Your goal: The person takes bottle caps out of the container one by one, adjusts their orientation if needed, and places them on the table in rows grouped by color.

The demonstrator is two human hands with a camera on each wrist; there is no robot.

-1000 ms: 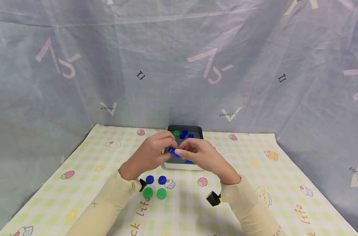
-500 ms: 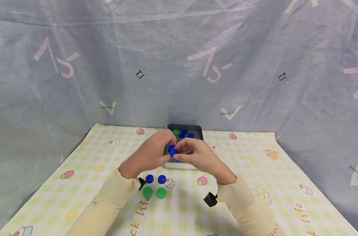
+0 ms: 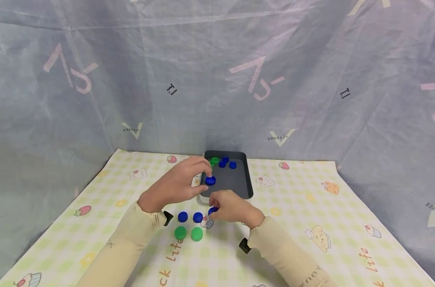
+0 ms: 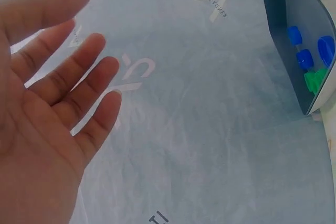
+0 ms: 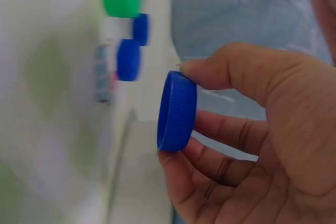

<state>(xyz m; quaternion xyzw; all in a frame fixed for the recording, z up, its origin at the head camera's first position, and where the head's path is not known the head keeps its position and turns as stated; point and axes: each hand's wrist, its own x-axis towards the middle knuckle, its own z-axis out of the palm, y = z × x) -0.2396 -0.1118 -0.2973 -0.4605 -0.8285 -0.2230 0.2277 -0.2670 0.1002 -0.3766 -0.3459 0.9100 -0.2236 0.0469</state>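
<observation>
My right hand (image 3: 230, 207) pinches a blue bottle cap (image 5: 178, 111) on edge between thumb and fingertips, above the cloth just in front of the tray. The ribbed side of this cap shows in the right wrist view. My left hand (image 3: 179, 181) is over the tray's left side, and its fingers are spread around nothing in the left wrist view. Close to its fingertips in the head view is another blue bottle cap (image 3: 210, 181). Two blue caps (image 3: 183, 217) and two green caps (image 3: 180, 232) stand in two rows on the cloth, left of my right hand.
The dark tray (image 3: 239, 185) with a white outside stands at the back middle. At its far end lie several blue caps (image 3: 232, 165) and some green ones (image 3: 215, 160). A checked cloth (image 3: 292, 255) covers the table, and a grey curtain (image 3: 217, 79) hangs behind.
My hands were together over the tray with blue caps between them. The right has come away toward me with one blue cap; the left has opened, leaving a blue cap by its fingers.
</observation>
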